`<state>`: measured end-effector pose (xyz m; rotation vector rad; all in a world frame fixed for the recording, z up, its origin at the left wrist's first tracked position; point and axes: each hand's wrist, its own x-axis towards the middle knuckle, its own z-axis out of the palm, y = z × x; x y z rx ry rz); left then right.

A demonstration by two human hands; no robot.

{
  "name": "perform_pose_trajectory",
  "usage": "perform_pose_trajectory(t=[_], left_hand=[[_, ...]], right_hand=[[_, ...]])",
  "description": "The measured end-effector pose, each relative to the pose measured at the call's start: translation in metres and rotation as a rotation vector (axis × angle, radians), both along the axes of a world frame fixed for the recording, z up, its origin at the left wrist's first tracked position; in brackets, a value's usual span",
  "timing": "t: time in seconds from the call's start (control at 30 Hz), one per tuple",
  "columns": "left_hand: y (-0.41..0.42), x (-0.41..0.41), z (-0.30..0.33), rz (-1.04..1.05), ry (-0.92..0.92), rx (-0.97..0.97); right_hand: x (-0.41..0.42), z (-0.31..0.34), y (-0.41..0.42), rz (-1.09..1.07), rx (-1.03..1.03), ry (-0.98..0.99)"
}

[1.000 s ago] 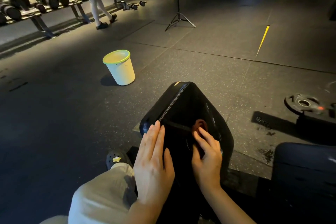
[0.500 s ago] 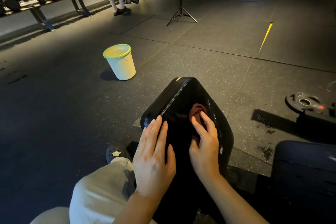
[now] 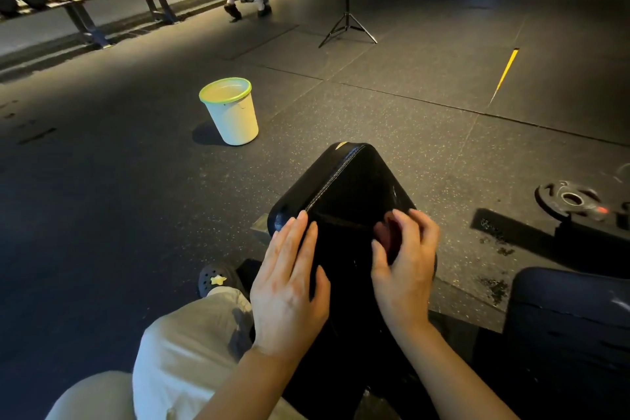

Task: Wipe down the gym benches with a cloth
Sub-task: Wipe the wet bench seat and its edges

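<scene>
Bench pad (image 3: 344, 187) is the biggest thing here: black glossy vinyl, stitched seam along the left edge, padded over what I judge is a rigid base. Heavy, fixed, won't shift under pressure, so I can lean on it. The gloss suggests a slick surface; a cloth should glide, and a flat palm could slip.

Second pad (image 3: 572, 310) sits lower right, well apart; weight plate (image 3: 572, 199) on the floor beyond it. Bucket (image 3: 231, 111), white with green rim, stands on the floor ahead-left, out of arm's reach.

My left hand (image 3: 289, 290): fingers straight, flat on the pad's left side near the seam, bracing, holding nothing.

My right hand (image 3: 405, 266): grip half-curled over the right side of the pad, fingers bent round something dark reddish (image 3: 388, 235) against the vinyl. Could be the cloth, could be a reflection of my hand; too dim to tell. So whether that grip holds anything, I cannot tell.

If it is cloth: soft, light, limp. Bunch it under the fingers, press with the palm.
</scene>
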<state>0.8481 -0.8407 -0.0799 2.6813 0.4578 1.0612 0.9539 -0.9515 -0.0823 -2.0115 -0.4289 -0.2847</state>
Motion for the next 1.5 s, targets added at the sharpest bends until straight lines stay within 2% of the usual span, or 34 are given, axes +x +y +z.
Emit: perform_pose_trajectory(t=[0.03,0.1,0.17,0.2,0.3,0.37,0.47,0.53,0.63,0.7,0.83,0.97,1.0,1.1,1.23,1.37,1.43,1.5], left_hand=[[-0.001,0.0,0.0,0.002,0.003,0.006],[-0.001,0.0,-0.001,0.002,0.002,0.019],[0.0,0.0,0.0,0.002,-0.002,0.017],[0.0,0.0,0.0,0.001,-0.003,0.013],[0.0,0.0,0.0,-0.007,-0.003,0.005],[-0.001,0.0,0.001,-0.012,-0.007,-0.004],[0.002,-0.004,0.006,-0.014,-0.032,-0.035],[0.003,-0.008,0.009,0.008,-0.057,-0.036],[0.005,-0.011,0.012,0.046,-0.073,0.008],[0.006,-0.011,0.011,0.065,-0.065,0.007],[0.003,-0.012,0.008,0.056,-0.022,-0.029],[0.0,-0.014,0.003,0.019,0.015,-0.058],[-0.001,-0.015,0.001,0.021,0.025,-0.064],[-0.003,-0.015,-0.001,0.019,0.016,-0.054],[-0.005,-0.016,-0.003,0.016,0.005,-0.041],[-0.009,-0.018,-0.01,-0.046,0.08,0.024],[-0.012,-0.018,-0.015,-0.048,0.103,0.042],[-0.014,-0.018,-0.019,-0.039,0.125,0.056]], right_hand=[[0.0,0.008,0.005,0.029,0.061,-0.026],[-0.007,0.023,0.017,0.256,0.117,-0.008],[-0.011,0.026,0.023,0.454,0.09,0.005],[-0.009,0.024,0.024,0.462,0.051,-0.045],[-0.003,0.008,0.02,0.369,-0.042,-0.18],[-0.003,-0.003,0.016,0.312,0.028,-0.129],[-0.007,-0.01,0.011,0.181,0.088,0.069],[-0.01,-0.004,0.012,0.14,0.092,0.033],[-0.022,0.02,0.027,0.227,0.029,-0.226],[-0.026,0.027,0.039,0.28,-0.043,-0.309],[-0.021,0.005,0.029,0.279,-0.083,-0.254],[-0.014,-0.016,0.003,0.182,-0.113,-0.004],[-0.014,-0.015,0.002,0.153,-0.099,0.008],[-0.022,0.002,0.016,0.16,-0.007,-0.157],[-0.033,-0.005,0.028,0.306,-0.048,-0.26],[-0.029,-0.049,-0.012,0.308,-0.126,-0.073],[-0.029,-0.057,-0.027,0.244,-0.114,0.078],[-0.029,-0.051,-0.027,0.179,-0.059,0.103]])
